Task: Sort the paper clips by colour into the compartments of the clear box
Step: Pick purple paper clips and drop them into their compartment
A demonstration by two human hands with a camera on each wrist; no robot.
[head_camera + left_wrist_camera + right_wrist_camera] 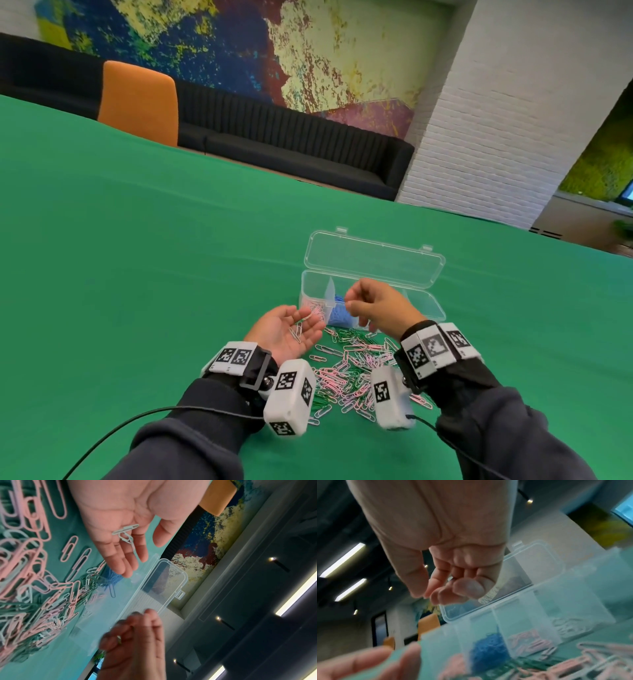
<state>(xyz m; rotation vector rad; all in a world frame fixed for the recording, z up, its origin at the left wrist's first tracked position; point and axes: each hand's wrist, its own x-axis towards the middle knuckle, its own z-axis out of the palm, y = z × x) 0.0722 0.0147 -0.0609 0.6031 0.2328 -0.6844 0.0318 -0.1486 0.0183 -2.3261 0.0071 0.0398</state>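
The clear box [424,305] stands with its lid [373,260] tipped back. One compartment holds pink clips [313,305], the one beside it blue clips [339,311]. A mixed pile of pink, green and pale paper clips [352,373] lies on the cloth in front of the box. My left hand [291,329] is palm up left of the box, fingers relaxed, with a few pale clips [126,533] lying on it. My right hand [347,303] hovers over the box's front wall, fingers curled, pinching a small clip [119,641] between thumb and fingertips.
Green cloth [137,240] covers the whole table. An orange chair [138,102] and a black bench [291,137] stand beyond the far edge. A black cable [120,431] trails from my left wrist camera.
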